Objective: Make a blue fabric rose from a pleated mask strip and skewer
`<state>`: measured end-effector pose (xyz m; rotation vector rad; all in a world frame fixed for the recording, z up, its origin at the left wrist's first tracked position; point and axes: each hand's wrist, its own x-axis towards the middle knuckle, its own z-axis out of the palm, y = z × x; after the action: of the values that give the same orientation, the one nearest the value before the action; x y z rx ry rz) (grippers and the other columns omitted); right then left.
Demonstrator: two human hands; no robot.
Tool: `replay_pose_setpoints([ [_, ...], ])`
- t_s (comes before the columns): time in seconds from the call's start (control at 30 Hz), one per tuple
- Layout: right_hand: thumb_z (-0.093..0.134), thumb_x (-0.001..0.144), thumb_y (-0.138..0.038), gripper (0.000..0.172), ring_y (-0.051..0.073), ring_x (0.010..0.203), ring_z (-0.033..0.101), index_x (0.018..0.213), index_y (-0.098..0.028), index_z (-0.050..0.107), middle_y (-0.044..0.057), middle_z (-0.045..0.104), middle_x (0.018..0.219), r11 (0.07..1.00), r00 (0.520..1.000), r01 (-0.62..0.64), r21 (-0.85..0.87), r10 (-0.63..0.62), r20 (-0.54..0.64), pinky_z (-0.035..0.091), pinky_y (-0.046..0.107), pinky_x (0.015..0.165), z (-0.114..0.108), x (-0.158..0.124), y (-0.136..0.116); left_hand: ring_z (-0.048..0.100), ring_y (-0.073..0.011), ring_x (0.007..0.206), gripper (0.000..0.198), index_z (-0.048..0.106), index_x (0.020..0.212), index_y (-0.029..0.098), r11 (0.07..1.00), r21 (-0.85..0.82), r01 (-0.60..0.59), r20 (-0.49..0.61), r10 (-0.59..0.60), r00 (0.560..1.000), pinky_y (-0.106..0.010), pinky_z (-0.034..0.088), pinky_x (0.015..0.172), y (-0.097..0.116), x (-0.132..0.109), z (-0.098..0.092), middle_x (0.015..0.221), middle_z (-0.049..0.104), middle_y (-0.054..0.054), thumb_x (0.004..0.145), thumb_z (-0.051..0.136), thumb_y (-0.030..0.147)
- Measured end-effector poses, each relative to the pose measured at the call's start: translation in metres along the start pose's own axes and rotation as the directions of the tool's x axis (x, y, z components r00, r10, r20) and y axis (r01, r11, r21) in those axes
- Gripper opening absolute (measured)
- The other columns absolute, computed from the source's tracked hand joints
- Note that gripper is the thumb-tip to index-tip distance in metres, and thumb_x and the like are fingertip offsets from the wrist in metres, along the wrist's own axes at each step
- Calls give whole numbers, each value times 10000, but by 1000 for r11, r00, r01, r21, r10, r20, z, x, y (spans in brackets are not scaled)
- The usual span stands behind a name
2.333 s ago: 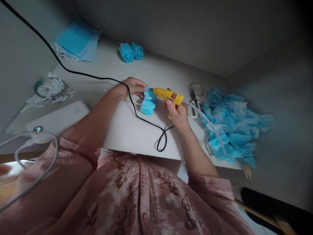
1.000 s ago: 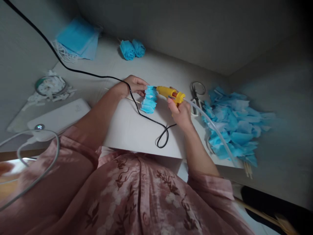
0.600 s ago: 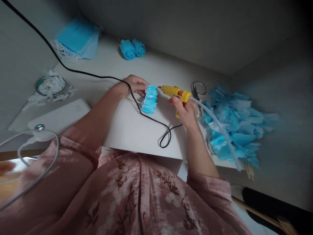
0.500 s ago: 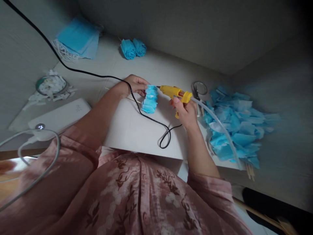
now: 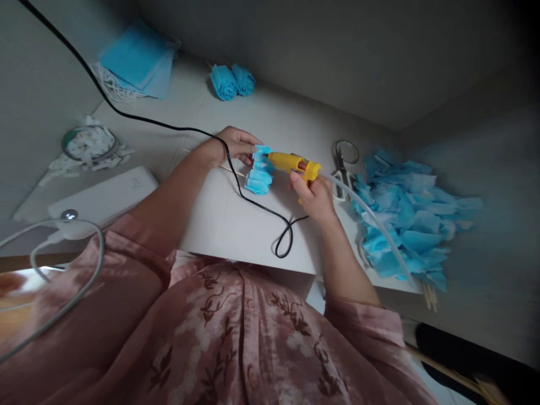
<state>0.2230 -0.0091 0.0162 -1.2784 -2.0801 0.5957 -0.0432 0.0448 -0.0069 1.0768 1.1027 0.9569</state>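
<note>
My left hand (image 5: 238,144) is closed, its fingertips pinching the upper end of a pleated strip of light blue mask fabric (image 5: 259,183). A thin wooden stick (image 5: 232,170) juts out beside the strip, below that hand; where it ends is hidden. In my right hand (image 5: 315,194) is a yellow hot glue gun (image 5: 291,162), fingers wrapped round its handle. The gun's nozzle points left and is at the strip's upper part; whether it touches cannot be made out. A long translucent glue stick (image 5: 371,216) trails from the gun's back.
Two blue fabric roses (image 5: 223,82) lie at the back, with stacked face masks (image 5: 135,59) to their left. Scissors (image 5: 341,163) and a heap of blue fabric pieces (image 5: 409,214) are on the right. A power bank (image 5: 105,202), white scraps (image 5: 89,144) and a black cord (image 5: 160,125) also lie around.
My right hand has moved the glue gun slightly left, bringing its nozzle from beside the strip's edge over its upper folds. My left hand keeps its hold almost unmoved.
</note>
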Motion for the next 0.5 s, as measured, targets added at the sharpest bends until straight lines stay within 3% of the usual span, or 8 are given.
replay_pose_setpoints([
  [0.17,463,955,-742,594,263,758,728,816,-231,731,49,718,694,1000,1000,-12,7,12,-1,582,382,750,3,0,3,774,-187,833,274,799,1067,77,1000,1,2,5,-2,1000,-322,634,886,0,1,-1,794,767,-59,798,840,107],
  [0.5,482,973,-708,569,321,1018,750,1091,-221,751,94,782,943,999,999,40,28,-40,-8,604,418,872,4,1,4,785,-220,898,260,805,1046,75,1000,-9,5,12,-5,1000,-332,624,905,0,2,-1,826,774,-76,794,848,123],
])
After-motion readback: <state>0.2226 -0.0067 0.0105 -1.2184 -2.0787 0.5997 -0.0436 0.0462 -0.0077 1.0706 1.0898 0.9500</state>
